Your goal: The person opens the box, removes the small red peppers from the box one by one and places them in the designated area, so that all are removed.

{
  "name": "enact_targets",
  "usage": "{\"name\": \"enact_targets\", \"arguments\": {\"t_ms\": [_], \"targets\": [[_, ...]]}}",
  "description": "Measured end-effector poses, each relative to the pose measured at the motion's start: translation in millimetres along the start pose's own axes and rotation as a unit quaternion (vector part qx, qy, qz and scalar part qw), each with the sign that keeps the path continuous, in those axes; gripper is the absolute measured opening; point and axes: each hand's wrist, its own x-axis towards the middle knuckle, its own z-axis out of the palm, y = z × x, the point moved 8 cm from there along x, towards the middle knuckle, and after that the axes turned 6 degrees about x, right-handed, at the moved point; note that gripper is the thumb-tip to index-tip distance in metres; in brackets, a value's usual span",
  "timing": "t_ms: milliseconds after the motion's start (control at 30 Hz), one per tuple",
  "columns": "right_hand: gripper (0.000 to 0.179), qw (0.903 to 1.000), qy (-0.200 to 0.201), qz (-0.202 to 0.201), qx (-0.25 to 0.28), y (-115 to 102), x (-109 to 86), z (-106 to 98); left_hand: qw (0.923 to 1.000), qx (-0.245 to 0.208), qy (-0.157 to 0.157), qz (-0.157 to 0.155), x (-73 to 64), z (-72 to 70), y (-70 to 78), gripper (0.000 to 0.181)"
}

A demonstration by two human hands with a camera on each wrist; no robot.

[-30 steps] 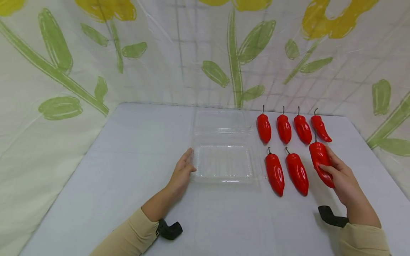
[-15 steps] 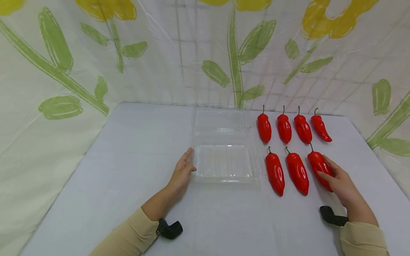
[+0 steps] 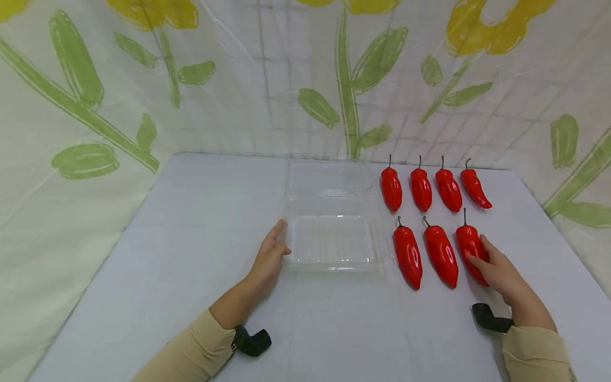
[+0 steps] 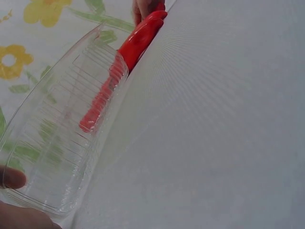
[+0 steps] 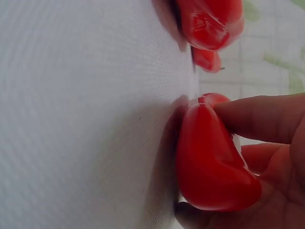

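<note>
My right hand (image 3: pixel 498 273) holds a red pepper (image 3: pixel 470 249) with a thin dark stem, at the right end of the front row. In the right wrist view, thumb and fingers lie on either side of the pepper (image 5: pixel 209 162), which is low over the white cloth. My left hand (image 3: pixel 269 260) grips the left edge of a hinged clear plastic container (image 3: pixel 334 266), its lid raised toward the back. The left wrist view shows the thumb (image 4: pixel 14 177) at the container's rim, the other fingers below. No pepper lies in the container.
Two red peppers (image 3: pixel 408 257) lie between the container and the held one. Behind them, several more peppers (image 3: pixel 391 190) form a row near the table's far edge. A flower-printed curtain (image 3: pixel 229 106) hangs behind the white table (image 3: pixel 191 223).
My right hand has brought the pepper down and toward me, away from the back-row pepper it overlapped, into line with the front row. My left hand has stayed at the container.
</note>
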Motion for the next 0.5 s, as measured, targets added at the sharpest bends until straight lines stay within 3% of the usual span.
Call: {"name": "enact_targets", "arguments": {"t_ms": [500], "targets": [[0.081, 0.9991, 0.033, -0.010, -0.025, -4.7, -0.6, -1.8, 1.0000, -0.004, -0.001, 0.003, 0.5, 0.4, 0.6, 0.075]]}}
